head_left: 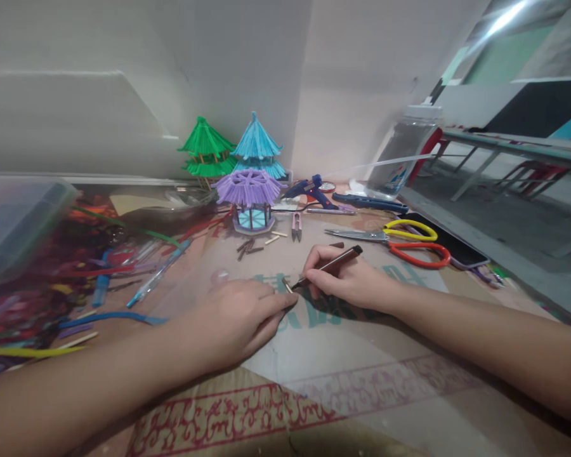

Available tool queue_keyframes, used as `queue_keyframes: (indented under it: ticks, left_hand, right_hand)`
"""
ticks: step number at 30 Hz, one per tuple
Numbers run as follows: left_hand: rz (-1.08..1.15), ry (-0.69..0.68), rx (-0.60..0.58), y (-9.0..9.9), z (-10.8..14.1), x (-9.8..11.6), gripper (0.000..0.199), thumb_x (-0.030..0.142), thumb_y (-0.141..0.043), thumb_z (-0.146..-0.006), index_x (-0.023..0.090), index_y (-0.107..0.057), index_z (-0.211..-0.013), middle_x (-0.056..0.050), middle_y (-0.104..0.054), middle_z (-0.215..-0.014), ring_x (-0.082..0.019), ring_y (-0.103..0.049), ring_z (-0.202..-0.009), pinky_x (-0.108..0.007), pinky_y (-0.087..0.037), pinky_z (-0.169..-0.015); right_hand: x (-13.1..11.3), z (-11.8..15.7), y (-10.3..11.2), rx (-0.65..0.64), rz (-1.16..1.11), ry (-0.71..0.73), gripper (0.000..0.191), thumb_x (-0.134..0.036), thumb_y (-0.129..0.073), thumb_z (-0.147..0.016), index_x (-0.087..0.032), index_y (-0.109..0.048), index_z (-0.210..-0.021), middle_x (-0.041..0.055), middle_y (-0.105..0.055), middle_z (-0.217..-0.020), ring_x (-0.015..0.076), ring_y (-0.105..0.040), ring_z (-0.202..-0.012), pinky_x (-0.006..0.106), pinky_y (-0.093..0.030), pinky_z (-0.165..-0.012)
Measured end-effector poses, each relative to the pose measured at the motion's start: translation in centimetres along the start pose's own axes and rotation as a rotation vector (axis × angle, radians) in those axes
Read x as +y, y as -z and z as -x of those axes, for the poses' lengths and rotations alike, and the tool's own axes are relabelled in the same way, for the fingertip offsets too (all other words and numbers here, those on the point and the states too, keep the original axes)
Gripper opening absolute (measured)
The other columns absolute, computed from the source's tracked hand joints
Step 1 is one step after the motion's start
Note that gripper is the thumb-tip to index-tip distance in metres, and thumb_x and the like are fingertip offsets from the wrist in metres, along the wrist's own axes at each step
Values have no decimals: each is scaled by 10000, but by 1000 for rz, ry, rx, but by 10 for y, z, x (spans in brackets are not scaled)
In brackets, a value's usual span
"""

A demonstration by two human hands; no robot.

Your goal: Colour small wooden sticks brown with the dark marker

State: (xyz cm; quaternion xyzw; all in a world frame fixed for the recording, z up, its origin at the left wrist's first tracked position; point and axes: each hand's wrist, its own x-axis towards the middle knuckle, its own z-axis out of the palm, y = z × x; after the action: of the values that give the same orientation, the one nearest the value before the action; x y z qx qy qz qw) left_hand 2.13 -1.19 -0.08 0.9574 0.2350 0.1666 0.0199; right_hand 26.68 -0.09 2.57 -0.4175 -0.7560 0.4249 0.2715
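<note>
My right hand [345, 279] grips a dark brown marker [335, 261] in a writing hold, its tip down at a short pale stick [287, 285]. The stick is partly dark and lies on the work surface. My left hand [247, 308] rests palm down with its fingers together, the fingertips holding the near end of that stick. Just behind my right hand lies a small dark piece [337, 245], perhaps the marker's cap. Farther back lie several short dark brown sticks [250, 247] and a few pale sticks [276, 237], in front of a purple-roofed model pavilion [250, 200].
Behind stand blue [255, 143] and green [204, 146] model pavilions. Small snips [297, 226], a blue glue gun [309, 189], scissors [385, 236], a phone [450, 241] and a clear bottle [404, 152] are rightward. Coloured strips, a pen [158, 274] and a plastic box [23, 216] crowd the left.
</note>
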Motion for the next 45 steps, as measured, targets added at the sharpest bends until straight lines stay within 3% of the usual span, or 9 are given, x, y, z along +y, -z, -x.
queue_keyframes:
  ticks: [8,16,26,32,38,45]
  left_hand:
    - [-24,-12,-21,2,0,1,342,209,-455,-994,214,-611,-1299,-49,-735,-918,-230,-691,-817,-341,-505,-698]
    - [-18,3,-25,2,-2,1,346,200,-447,-993,210,-615,-1295,-48,-734,-922,-231,-694,-819,-344,-504,-700]
    - [-47,-6,-34,3,-2,1,364,209,-455,-983,209,-617,-1309,-46,-720,-879,-226,-678,-790,-327,-478,-676]
    - [-39,17,-42,2,-2,0,373,221,-455,-987,236,-625,-1318,-49,-688,-863,-233,-659,-788,-335,-473,-663]
    - [22,6,13,1,-1,-1,340,213,-470,-994,245,-639,-1287,-96,-650,-1178,-258,-619,-1052,-417,-501,-884]
    - [61,7,19,0,-4,-2,337,208,-471,-995,239,-645,-1282,-94,-643,-1227,-263,-605,-1099,-448,-505,-943]
  right_hand:
    - [0,-1,-2,30,-14,2,126,-296,-617,-924,-185,-573,-886,11,-684,-724,137,-632,-666,272,-495,-648]
    - [2,-1,0,-15,-9,12,141,-287,-580,-940,-183,-552,-849,-5,-656,-655,111,-581,-592,233,-443,-560]
    - [1,-1,-3,36,-23,28,117,-283,-591,-928,-171,-579,-899,10,-663,-719,123,-602,-645,254,-479,-610]
    - [-2,0,-5,55,-58,30,124,-288,-574,-929,-176,-566,-875,-1,-639,-687,113,-573,-609,241,-458,-565]
    - [0,-1,-5,119,-54,19,99,-279,-571,-924,-193,-548,-879,-13,-635,-671,101,-548,-556,222,-418,-493]
    - [1,-2,-5,129,-55,28,97,-274,-548,-937,-193,-548,-882,-17,-625,-665,96,-539,-549,219,-409,-493]
